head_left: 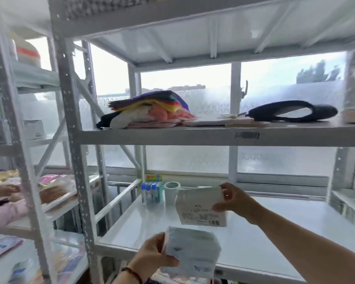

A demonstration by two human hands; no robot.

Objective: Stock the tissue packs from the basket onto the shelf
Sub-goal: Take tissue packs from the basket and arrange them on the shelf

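Stocking underway: a person holds two tissue packs at the white metal shelf [275, 232], one in each hand.
Right hand [232, 198]: closed around the top corner of the upper tissue pack [200, 206], which stands upright, its printed face toward the camera, its bottom edge at or just above the shelf surface; contact cannot be told.
Left hand [152, 252]: wrapped around the side of the lower tissue pack [193, 251], held in the air at the shelf's front edge.
Basket: not clearly in view.
Progress: no pack lies released on the shelf, so the job looks barely begun; both packs remain to be set down, and how many wait below is hidden.
Neighbours: blue-capped tubes [151, 193] and a tape roll [171, 190] stand at the back left of the same shelf.
Above: folded coloured cloths [150, 109] on the next level.
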